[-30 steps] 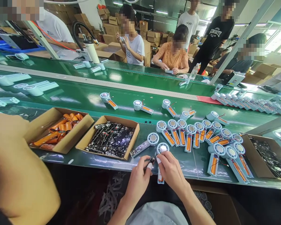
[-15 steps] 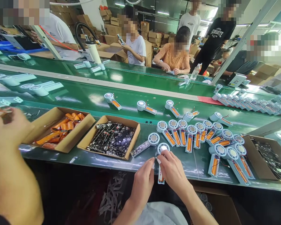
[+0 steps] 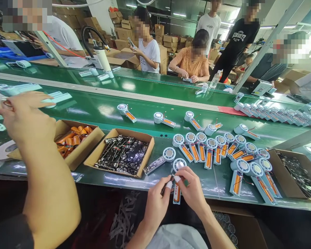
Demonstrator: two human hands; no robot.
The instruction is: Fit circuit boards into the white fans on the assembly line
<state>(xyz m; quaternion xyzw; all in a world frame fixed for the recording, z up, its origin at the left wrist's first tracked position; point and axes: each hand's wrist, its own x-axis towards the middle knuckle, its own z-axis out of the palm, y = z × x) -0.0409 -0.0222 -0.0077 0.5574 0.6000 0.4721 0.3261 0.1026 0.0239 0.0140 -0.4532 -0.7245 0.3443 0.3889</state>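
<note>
My left hand [image 3: 156,199] is closed on a narrow dark circuit board [image 3: 165,184], mostly hidden by the fingers. Close beside it, my right hand [image 3: 192,188] pinches something tiny at the board's upper end; the fingertips meet there and hide it. White covers sit on some fingertips. Beneath and behind both hands lies a light-blue handheld fan [image 3: 179,164], its round head away from me and its open handle holding an orange battery [image 3: 176,193]. Left of it is another fan [image 3: 169,154] with a circuit board [image 3: 154,165] set in its handle.
Several open fans with orange batteries [image 3: 209,154] crowd the right side. Cardboard trays hold circuit boards [image 3: 124,152] and orange batteries [image 3: 77,136]; another board box [image 3: 282,173] stands right. A co-worker's arm [image 3: 46,180] reaches in from the left. Fans ride the green belt [image 3: 103,110].
My hands have tilted slightly, so the dark board in my left hand now shows. The co-worker's arm at left has swung right, across the battery tray.
</note>
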